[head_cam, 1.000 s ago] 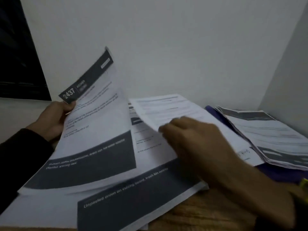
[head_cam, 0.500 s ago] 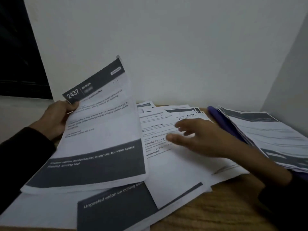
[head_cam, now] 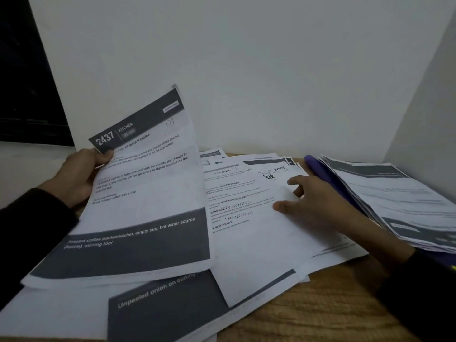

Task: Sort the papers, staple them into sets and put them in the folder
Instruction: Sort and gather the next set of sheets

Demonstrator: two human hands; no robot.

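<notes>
While the left hand (head_cam: 76, 176) kept its thumb-and-finger grip on the upper left corner of the raised "2437 KITCHEN" sheet (head_cam: 145, 193), just as half a second before, the right hand (head_cam: 318, 206) had slid rightward across the loose papers (head_cam: 249, 233) on the wooden table (head_cam: 320, 314). It lay with fingers spread and nearly straight, flat on the top white page and holding nothing, its far fingers close to the purple folder (head_cam: 320, 169). On that folder a stacked set of papers (head_cam: 399, 201) stayed put at the right.
</notes>
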